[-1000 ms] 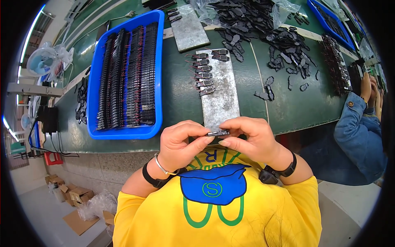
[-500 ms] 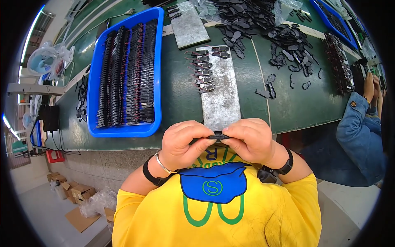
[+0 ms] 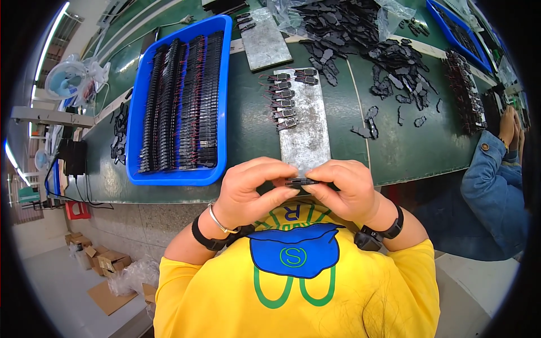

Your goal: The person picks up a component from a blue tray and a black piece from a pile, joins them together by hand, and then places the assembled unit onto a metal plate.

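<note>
In front of my chest, at the near end of a worn metal plate [image 3: 307,132], I hold a small, flat black plastic part [image 3: 300,181]. My right hand [image 3: 346,183] pinches it between thumb and fingers. My left hand [image 3: 256,183] curls round its other end, index finger above and thumb below; the other fingertips are partly hidden. Along the plate's far left side lie several small black modules [image 3: 286,114] with thin wires.
A blue tray [image 3: 224,112] packed with rows of black parts stands at left. A second metal plate [image 3: 265,45] lies farther back. Loose black plastic pieces [image 3: 338,28] are heaped at the far side. At right, a co-worker's denim sleeve [image 3: 487,166] reaches the green table [image 3: 411,152].
My left thumb and index finger have loosened and parted a little at the part's left end. My right hand keeps its pinch. The whole view has shifted slightly.
</note>
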Action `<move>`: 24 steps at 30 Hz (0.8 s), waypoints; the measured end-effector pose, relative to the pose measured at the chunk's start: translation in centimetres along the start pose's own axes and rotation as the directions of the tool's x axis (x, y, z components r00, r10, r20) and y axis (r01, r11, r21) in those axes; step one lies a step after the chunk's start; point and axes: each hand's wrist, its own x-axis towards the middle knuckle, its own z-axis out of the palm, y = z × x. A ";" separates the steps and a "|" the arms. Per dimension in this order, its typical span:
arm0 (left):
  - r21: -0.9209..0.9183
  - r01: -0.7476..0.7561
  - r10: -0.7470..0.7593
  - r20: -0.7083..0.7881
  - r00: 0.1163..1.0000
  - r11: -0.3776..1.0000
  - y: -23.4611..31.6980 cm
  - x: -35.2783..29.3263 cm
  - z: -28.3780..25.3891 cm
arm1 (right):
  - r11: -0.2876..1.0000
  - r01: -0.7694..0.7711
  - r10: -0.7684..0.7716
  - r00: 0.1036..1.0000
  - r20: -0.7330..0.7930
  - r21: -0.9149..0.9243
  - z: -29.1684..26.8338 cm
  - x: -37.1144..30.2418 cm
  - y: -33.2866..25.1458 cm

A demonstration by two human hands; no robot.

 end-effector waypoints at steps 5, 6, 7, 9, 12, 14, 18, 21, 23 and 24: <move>0.120 -0.058 0.049 0.071 0.996 0.991 -0.1 -0.3 -0.3 | 0.999 -0.039 0.039 0.999 -0.001 0.021 0.3 -0.1 -0.1; 0.115 -0.051 0.045 0.057 0.997 0.992 -0.1 -0.4 -0.3 | 0.999 -0.039 0.039 0.999 -0.001 0.020 0.4 -0.1 -0.1; 0.114 -0.051 0.045 0.058 0.997 0.992 -0.1 -0.4 -0.3 | 0.999 -0.047 0.047 0.999 -0.008 0.016 0.4 -0.1 0.0; 0.147 -0.029 0.022 0.051 0.998 0.989 0.0 -0.4 -0.2 | 0.998 -0.062 0.062 0.998 -0.020 0.011 0.6 -0.1 0.1; 0.144 0.018 -0.023 0.034 0.999 0.989 -0.1 -0.7 -0.1 | 0.996 -0.088 0.087 0.995 -0.048 -0.023 0.7 -0.1 -0.2; 0.105 0.090 -0.091 0.009 0.996 0.990 -0.1 -0.9 0.0 | 0.994 -0.102 0.099 0.993 -0.060 -0.039 0.7 0.1 -0.2; -0.009 0.112 -0.112 -0.047 0.993 0.994 -0.6 -1.3 0.4 | 0.935 0.240 -0.238 0.970 0.040 -0.260 0.2 0.5 0.4; -0.064 0.146 -0.147 -0.014 0.989 0.987 -0.8 -1.4 0.3 | 0.921 0.227 -0.225 0.973 0.042 -0.318 0.2 0.2 0.2; -0.091 0.164 -0.164 0.004 0.986 0.982 -0.9 -1.5 0.2 | 0.921 0.226 -0.226 0.973 0.038 -0.316 0.2 0.1 0.3; -0.127 0.178 -0.177 0.019 0.984 0.976 -0.9 -1.5 0.2 | 0.922 0.226 -0.228 0.973 0.033 -0.315 0.2 0.0 0.4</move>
